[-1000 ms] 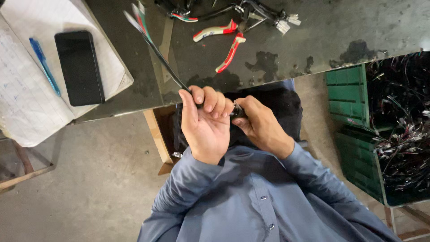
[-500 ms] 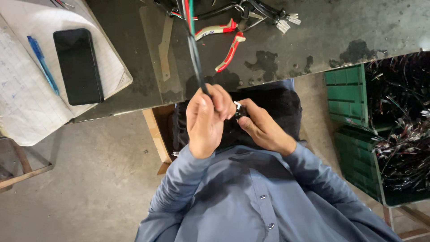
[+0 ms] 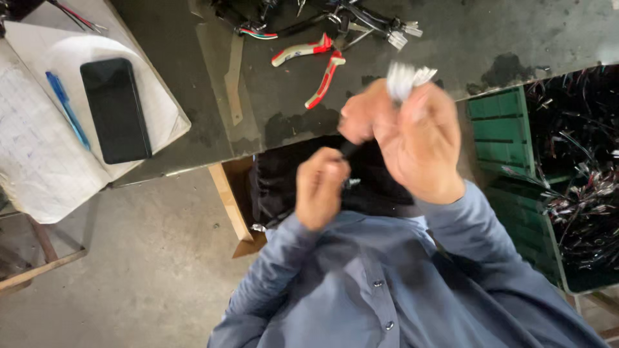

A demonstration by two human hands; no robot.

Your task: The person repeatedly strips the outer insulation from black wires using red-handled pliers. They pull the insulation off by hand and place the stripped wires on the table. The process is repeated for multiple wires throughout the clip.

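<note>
White paper (image 3: 39, 154) is lying at the far left under a blue pen (image 3: 67, 109) and a black phone (image 3: 116, 109); red-handled pliers (image 3: 316, 64) are resting on the dark bench (image 3: 516, 32). The left hand (image 3: 320, 188) is closing in a fist around a black cable (image 3: 348, 149), whose long axis is running up and right to the right hand (image 3: 412, 138), which is pinching blurred white connectors (image 3: 406, 78). A second ago both hands were meeting together lower, with the wires trailing up-left; now the right hand is lifted, nearer the green crate (image 3: 509, 129).
</note>
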